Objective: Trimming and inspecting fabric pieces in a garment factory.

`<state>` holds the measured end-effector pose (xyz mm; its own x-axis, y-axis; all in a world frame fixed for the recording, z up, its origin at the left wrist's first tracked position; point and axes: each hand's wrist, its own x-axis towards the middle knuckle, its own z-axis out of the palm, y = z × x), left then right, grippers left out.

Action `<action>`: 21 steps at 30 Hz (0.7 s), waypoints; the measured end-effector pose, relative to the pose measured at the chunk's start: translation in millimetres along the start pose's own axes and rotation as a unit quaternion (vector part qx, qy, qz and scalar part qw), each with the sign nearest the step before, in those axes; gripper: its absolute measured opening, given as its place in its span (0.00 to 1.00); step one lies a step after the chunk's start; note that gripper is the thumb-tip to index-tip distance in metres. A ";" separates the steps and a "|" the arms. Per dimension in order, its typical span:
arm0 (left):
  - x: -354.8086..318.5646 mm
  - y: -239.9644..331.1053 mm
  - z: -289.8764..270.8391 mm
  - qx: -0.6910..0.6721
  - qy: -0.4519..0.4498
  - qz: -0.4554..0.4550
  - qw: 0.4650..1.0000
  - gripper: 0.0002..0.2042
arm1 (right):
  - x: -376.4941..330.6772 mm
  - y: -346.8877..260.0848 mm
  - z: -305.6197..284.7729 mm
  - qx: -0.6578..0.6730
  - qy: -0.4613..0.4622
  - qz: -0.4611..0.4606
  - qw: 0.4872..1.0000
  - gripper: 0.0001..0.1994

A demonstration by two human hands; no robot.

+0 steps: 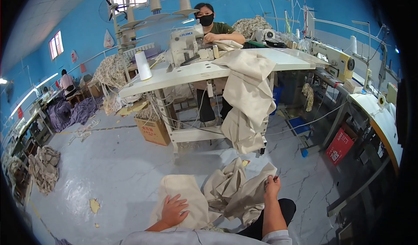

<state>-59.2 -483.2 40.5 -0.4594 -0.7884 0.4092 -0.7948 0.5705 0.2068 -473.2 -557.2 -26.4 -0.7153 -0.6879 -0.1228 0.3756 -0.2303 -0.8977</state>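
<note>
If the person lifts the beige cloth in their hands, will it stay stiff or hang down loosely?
Probably it hangs loosely: the beige cloth already bunches in soft folds where the right hand pinches its edge. It seems unlikely to roll or slip, since it lies flat under the left hand. A similar cloth droops off the sewing table.

Cardboard box (153, 131): brown, squarish, red print on its front; on the floor under the white table, well beyond the left hand (174, 210) and to its left.

Red sign (339, 146): flat, rectangular, white print; leaning at the right-hand bench, well right of the right hand (272, 186) and beyond it.

Wall signs (73, 56): small, red and white, on the blue wall far off to the left.

White bag (109, 39): plastic, hanging on the far wall.
</note>
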 end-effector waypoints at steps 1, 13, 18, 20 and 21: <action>-1.9 0.1 -0.2 -0.001 -0.001 -0.006 1.000 0.11 | -7.0 -4.1 4.7 -0.002 0.000 0.016 1.000 0.04; 5.3 -1.1 -0.9 -0.010 0.003 -0.012 1.000 0.11 | -1.4 4.0 11.2 -0.011 0.006 0.006 1.000 0.05; 8.3 -0.3 -1.2 -0.009 0.008 -0.007 1.000 0.11 | -2.7 -1.2 12.8 -0.008 -0.004 0.004 1.000 0.04; 6.1 1.1 -1.8 -0.009 0.007 -0.005 1.000 0.11 | -5.3 -1.1 9.9 -0.013 0.004 0.012 1.000 0.04; 4.6 1.5 -1.7 -0.010 0.007 -0.005 1.000 0.11 | -7.1 -1.5 8.2 -0.013 0.004 0.012 1.000 0.04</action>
<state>-61.8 -485.6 44.3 -0.4468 -0.7904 0.4191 -0.7911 0.5678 0.2276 -463.9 -557.6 -20.8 -0.7115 -0.6869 -0.1480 0.3772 -0.1957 -0.9052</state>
